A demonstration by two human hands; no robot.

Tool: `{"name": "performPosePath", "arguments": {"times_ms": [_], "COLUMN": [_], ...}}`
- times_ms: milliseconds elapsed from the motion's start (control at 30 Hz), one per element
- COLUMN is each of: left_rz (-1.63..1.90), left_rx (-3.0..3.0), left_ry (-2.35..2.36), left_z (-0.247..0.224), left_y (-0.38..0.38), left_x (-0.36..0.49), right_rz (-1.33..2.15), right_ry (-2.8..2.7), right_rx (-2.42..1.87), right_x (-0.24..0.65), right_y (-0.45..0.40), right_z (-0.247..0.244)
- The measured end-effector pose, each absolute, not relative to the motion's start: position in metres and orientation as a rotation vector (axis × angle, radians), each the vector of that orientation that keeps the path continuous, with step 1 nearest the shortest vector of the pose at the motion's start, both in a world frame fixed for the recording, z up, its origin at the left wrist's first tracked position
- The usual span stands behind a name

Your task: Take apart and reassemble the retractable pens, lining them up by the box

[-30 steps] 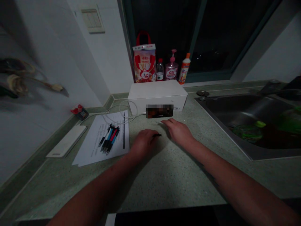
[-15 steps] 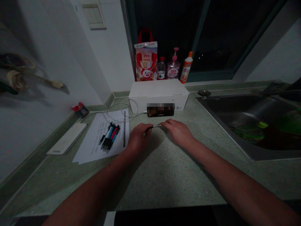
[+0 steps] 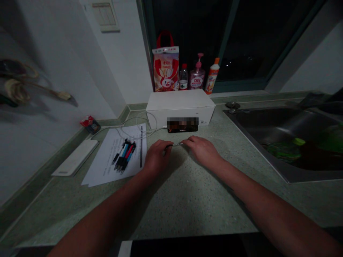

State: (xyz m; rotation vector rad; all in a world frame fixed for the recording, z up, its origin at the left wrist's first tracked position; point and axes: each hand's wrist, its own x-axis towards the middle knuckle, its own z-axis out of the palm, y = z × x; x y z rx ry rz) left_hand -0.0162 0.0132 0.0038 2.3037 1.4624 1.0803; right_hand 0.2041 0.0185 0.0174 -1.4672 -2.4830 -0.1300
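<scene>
Head view: left hand (image 3: 157, 155) and right hand (image 3: 202, 150) pinch opposite ends of a slim pen (image 3: 176, 144) between them, its long axis crosswise, dark end in the left grip, pale end pointing right.

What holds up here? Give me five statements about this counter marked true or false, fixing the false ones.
1. A slim, dark-and-pale pen-like item spans the gap between the left hand and the right hand. True.
2. The black, blue and red pens lie in the metal sink. False: the pens lie on white printed paper sheets.
3. The clear red-capped bottle stands between the red-and-white printed bag and the pink pump bottle. True.
4. The dark rectangular phone is behind the white rectangular box. False: the phone is in front of the box.
5. A thin white cable runs to the phone's left end. True.
</scene>
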Motion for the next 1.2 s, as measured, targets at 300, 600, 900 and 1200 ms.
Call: {"name": "performPosePath", "arguments": {"times_ms": [300,600,900,1200], "left_rz": [0.988,1.027,1.055,1.104], "left_rx": [2.381,2.304,2.183,2.11], "left_ry": [1.332,1.357,1.361,1.322], "left_z": [-0.001,-0.005,-0.008,-0.004], "left_y": [0.014,0.015,0.014,0.013], "left_x": [-0.013,-0.012,-0.011,-0.012], "right_rz": [-0.076,0.203,0.318,0.47], "right_ry": [-2.529,-2.353,-2.323,-2.208], "right_rx": [-1.329,-1.32,-1.236,-1.282], "right_x": [0.201,0.194,0.196,0.192], "right_y": [0.017,0.014,0.016,0.014], "right_z": [0.013,0.01,0.006,0.009]}}
